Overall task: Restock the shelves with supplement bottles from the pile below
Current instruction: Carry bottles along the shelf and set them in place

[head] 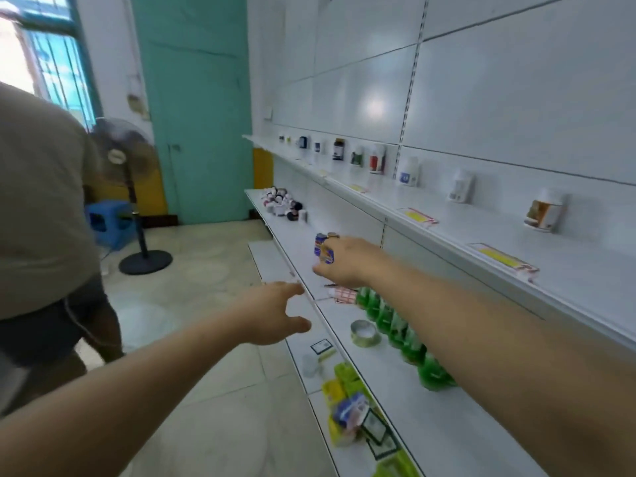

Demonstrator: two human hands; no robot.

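The right hand (pixel 344 261) is gripping a blue bottle (pixel 323 248) above the middle shelf (pixel 395 366), well short of the pile (pixel 284 203); the left hand (pixel 275 313) is hanging spread, empty; next, probably lifting it to the upper shelf (pixel 447 232)

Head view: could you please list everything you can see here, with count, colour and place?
upper shelf: one, white, along the right wall
standing bottles: about eleven, mixed colours, spaced along the upper shelf
bottle pile: one heap, mixed colours, far end of the middle shelf
green bottles: one row, middle shelf, beside the right forearm
tape roll: one, greenish, middle shelf
packets: several, yellow-green and blue, lowest shelf
fan: one, dark, on the floor
stool: one, blue, behind the fan
another person: one, left edge
left hand: empty, fingers spread
right hand: holds a blue bottle
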